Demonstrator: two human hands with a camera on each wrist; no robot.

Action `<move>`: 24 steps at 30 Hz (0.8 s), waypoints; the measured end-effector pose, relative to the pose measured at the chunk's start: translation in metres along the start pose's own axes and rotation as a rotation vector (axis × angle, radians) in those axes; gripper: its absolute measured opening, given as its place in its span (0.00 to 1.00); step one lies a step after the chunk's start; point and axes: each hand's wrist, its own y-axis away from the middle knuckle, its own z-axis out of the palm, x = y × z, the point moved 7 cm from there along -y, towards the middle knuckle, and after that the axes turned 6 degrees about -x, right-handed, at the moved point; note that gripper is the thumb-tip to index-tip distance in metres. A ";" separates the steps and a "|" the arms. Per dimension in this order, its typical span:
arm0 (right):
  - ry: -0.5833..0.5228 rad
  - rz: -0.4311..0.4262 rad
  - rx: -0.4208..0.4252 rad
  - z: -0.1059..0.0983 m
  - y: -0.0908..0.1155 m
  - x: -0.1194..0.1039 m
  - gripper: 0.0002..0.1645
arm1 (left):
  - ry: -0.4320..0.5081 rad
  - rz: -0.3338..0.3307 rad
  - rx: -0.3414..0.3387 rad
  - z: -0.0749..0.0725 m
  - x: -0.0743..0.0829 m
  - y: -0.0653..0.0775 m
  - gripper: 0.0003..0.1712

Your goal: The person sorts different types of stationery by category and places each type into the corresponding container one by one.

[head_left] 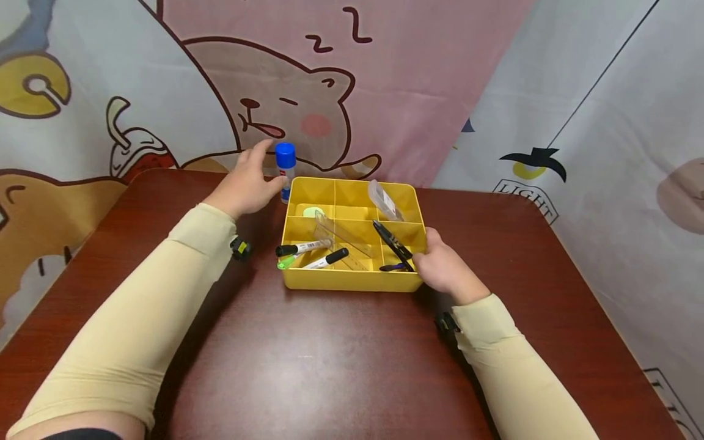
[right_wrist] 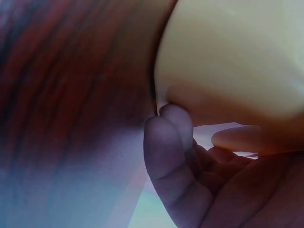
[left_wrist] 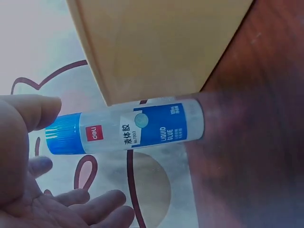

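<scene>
A bottle of liquid glue (head_left: 286, 157) with a blue cap stands upright at the back left corner of a yellow compartment box (head_left: 352, 282). My left hand (head_left: 250, 183) is beside it, fingers spread. In the left wrist view the thumb (left_wrist: 40, 111) is right at the cap of the glue bottle (left_wrist: 159, 124), while the other fingers extend past its far side. My right hand (head_left: 442, 266) grips the box at its right wall near the front corner. The right wrist view shows fingertips (right_wrist: 164, 142) curled against the yellow wall (right_wrist: 223, 57).
Inside the box lie black-capped white markers (head_left: 328, 259), a green pen (head_left: 287, 263), a clear ruler (head_left: 352, 237), black pens (head_left: 392, 238), a clear plastic case (head_left: 384, 200) and a pale green round item (head_left: 313, 212). A printed cloth (head_left: 440, 79) hangs behind the dark red table (head_left: 330, 366).
</scene>
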 end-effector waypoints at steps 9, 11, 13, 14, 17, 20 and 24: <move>0.010 0.006 0.002 -0.001 0.001 0.000 0.36 | -0.069 0.029 -0.071 -0.001 0.017 -0.026 0.44; 0.009 0.009 0.006 -0.001 0.001 -0.001 0.36 | -0.082 0.035 -0.085 0.000 0.018 -0.029 0.43; 0.012 0.008 0.006 -0.001 0.001 0.000 0.35 | -0.086 0.039 -0.096 0.001 0.020 -0.032 0.42; 0.014 0.008 0.005 -0.001 0.001 0.000 0.35 | -0.088 0.043 -0.098 0.001 0.021 -0.033 0.41; 0.019 0.013 0.004 -0.001 0.001 0.001 0.35 | -0.076 0.035 -0.114 0.002 0.021 -0.035 0.36; 0.021 0.013 0.003 -0.001 0.001 0.000 0.35 | -0.075 0.034 -0.123 0.003 0.020 -0.035 0.33; 0.013 0.011 0.001 -0.002 0.001 0.000 0.35 | -0.071 0.038 -0.119 0.004 0.020 -0.034 0.31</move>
